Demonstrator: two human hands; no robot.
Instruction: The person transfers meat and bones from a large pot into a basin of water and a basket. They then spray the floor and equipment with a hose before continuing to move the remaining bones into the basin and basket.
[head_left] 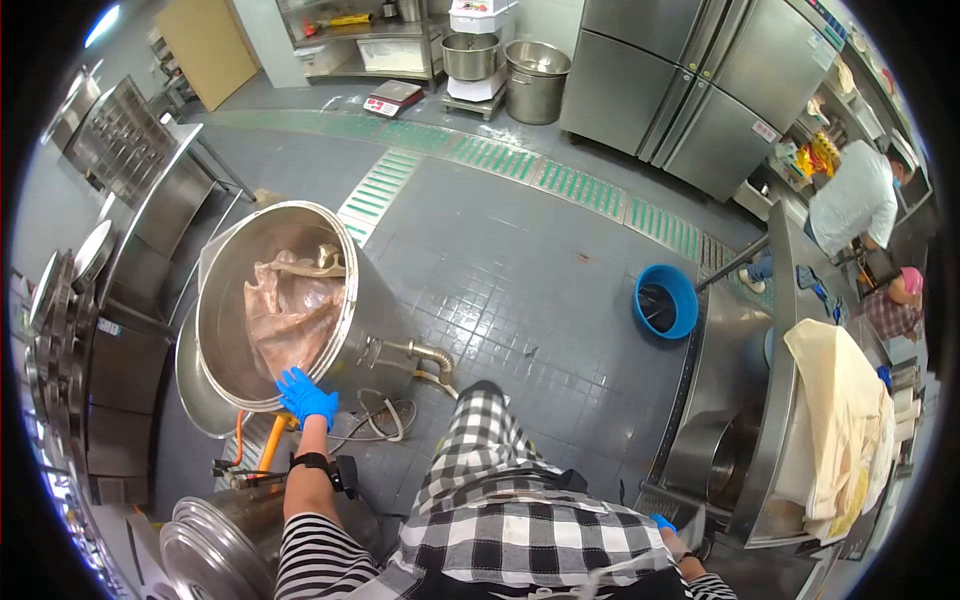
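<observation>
Steel pot (pixel 383 318), left hand (pixel 308 398) on rim (pixel 352 280)

No text can be read; the label (pixel 764 131) on the steel refrigerator (pixel 622 88) (a white one) is too small.

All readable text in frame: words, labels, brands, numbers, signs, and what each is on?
None legible. Marks seen:
Red-and-white sticker on the tall steel cabinet: too small to read.
Pale sheet higher on the same cabinet: too small.
Front panel of the floor scale: markings too small and blurred.
Panel on the white mixer: red marks, unreadable.
</observation>
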